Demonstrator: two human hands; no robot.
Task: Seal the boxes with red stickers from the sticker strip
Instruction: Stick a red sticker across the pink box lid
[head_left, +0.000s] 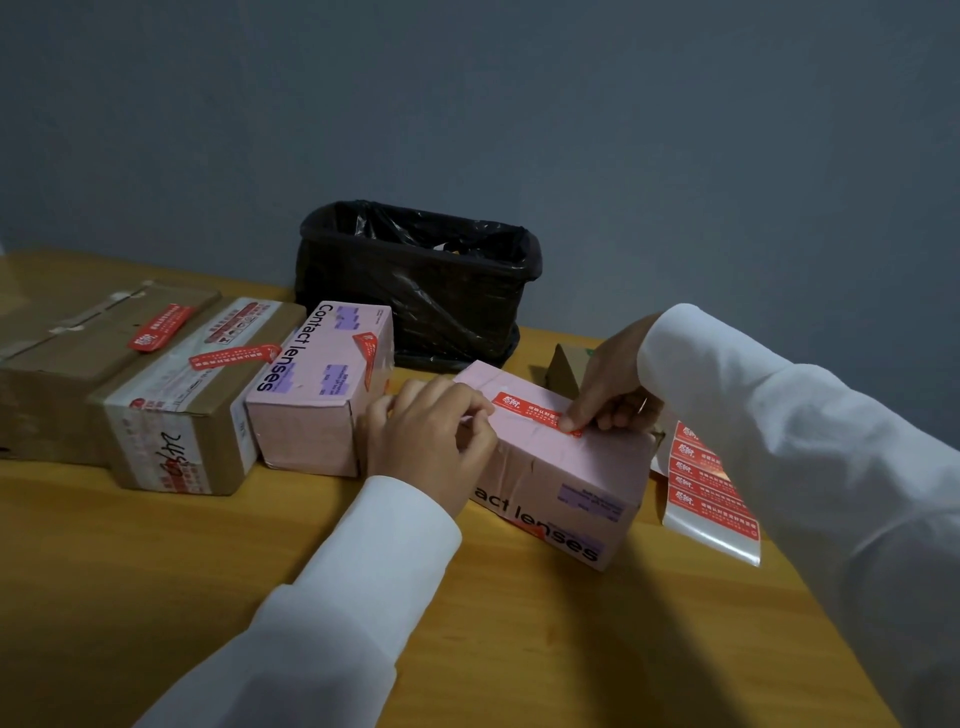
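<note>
Red sticker (537, 413) went down on the pink box (566, 467); right hand (613, 387) pinched its end, left hand (431, 434) curled, steadying — a crooked press could've wrinkled it.

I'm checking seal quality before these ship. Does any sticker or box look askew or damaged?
Yes. The red sticker on the taped brown box lies slanted, its right end looking lifted. The pink box under both hands has a creased, dented front. Its sticker lies flat so far.
</note>
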